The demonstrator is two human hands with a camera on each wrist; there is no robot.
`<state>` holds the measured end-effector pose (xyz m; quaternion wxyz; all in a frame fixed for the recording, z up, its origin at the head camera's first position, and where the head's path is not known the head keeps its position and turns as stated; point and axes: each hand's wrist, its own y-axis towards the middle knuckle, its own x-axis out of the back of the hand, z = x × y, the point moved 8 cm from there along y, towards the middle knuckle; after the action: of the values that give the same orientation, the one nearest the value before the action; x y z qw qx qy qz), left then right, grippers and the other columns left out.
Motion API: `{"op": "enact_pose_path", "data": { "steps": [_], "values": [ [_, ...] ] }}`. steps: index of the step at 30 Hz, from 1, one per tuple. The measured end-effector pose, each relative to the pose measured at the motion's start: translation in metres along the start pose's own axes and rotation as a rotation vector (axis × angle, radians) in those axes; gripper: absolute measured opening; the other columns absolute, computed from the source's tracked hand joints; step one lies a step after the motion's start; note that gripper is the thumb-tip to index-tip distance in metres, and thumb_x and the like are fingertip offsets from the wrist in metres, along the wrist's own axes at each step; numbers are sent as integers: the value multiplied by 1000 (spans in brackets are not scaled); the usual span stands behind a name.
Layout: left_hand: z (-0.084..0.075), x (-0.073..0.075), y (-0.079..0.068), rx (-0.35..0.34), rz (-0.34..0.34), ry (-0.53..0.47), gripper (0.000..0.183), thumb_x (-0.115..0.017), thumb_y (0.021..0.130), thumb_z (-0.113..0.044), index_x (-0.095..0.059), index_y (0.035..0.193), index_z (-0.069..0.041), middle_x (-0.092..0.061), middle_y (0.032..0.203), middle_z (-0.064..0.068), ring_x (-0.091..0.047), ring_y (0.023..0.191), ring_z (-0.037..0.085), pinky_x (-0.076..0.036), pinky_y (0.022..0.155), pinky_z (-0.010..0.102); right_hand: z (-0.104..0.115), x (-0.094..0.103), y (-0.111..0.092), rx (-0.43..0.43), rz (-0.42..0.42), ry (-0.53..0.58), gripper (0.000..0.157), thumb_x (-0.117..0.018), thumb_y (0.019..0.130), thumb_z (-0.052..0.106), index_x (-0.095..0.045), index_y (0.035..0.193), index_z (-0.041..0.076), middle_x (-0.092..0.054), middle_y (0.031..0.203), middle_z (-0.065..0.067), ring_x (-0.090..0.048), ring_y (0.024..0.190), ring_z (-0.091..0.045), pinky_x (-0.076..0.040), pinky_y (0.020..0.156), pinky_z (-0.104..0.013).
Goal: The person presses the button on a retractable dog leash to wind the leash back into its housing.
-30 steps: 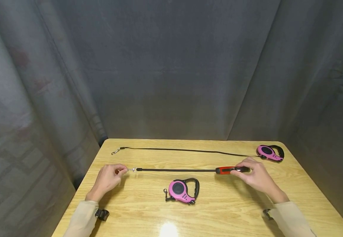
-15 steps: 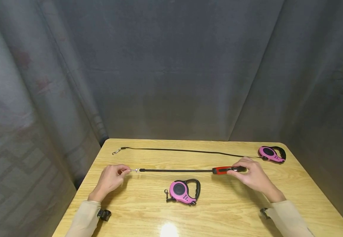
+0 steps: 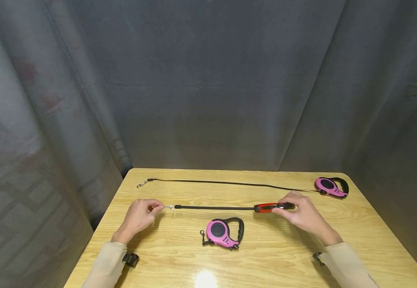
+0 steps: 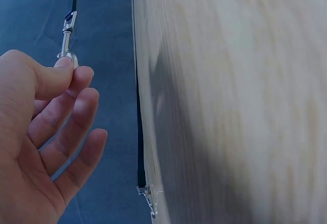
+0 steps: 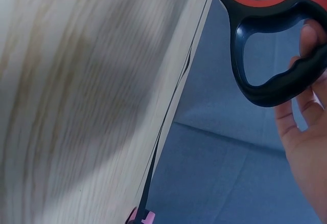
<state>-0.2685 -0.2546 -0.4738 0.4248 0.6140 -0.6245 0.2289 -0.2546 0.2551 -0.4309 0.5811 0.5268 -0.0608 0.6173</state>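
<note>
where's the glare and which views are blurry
Head view: a bright glare spot sits on the table near its front edge, the rest sharp. Left wrist view: wood grain smeared, the left hand fairly sharp. Right wrist view: wood just as blurred, the red leash handle clearer.

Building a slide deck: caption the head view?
Two hands stretch a red-and-black retractable leash above a wooden table.

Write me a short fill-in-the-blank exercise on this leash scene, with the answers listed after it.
1. The left hand pinches the silver metal ____ at the end of the black strap.
2. The right hand grips the ____ and black retractable leash handle.
3. The number of pink retractable leash cases on the wooden table is ____.

Missing words: clip; red; two
</note>
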Motion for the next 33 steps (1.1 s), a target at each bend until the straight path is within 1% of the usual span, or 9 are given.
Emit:
{"op": "enact_pose_path", "data": {
  "steps": [6,10,13,17,25,33],
  "values": [
    [-5,-4,2,-21,3,7,6,-79,98,-22,-83,94,-23,-75,76,-11,-55,62,1,-42,61,24,1,-4,0,-7,27,6,19,-96,78,24,-84,92,21,-72,88,16,-61,86,-2,-53,73,-27],
    [-9,-6,3,-39,2,-6,6,-80,97,-22,-83,93,-24,-75,77,-11,-55,61,0,-43,59,24,2,-5,1,-9,23,16,19,-97,78,23,-84,91,21,-72,87,16,-61,85,-1,-53,73,-25],
    [-11,-9,3,-46,24,-22,6,-78,98,-22,-83,94,-24,-75,77,-10,-54,60,1,-43,58,24,2,-6,0,-5,22,25,20,-97,77,21,-83,90,22,-72,87,15,-62,85,-1,-52,73,-24],
    [-12,-13,3,-40,53,-37,8,-77,100,-23,-83,95,-23,-73,75,-10,-53,59,2,-42,56,24,2,-9,1,-2,26,26,20,-97,77,22,-83,90,23,-72,88,16,-62,86,-1,-53,74,-25],
    [-17,-15,5,-69,42,-39,7,-77,99,-23,-83,94,-23,-75,78,-11,-57,62,-1,-45,59,24,5,-12,5,2,23,46,20,-97,77,21,-83,91,20,-70,87,15,-61,82,-1,-52,71,-23],
    [-22,-18,5,-97,41,-41,7,-78,99,-22,-83,95,-21,-76,79,-11,-58,63,-2,-45,61,23,8,-19,4,-1,30,56,20,-97,77,23,-83,91,20,-70,88,16,-61,84,-1,-54,73,-26]
  ]
}}
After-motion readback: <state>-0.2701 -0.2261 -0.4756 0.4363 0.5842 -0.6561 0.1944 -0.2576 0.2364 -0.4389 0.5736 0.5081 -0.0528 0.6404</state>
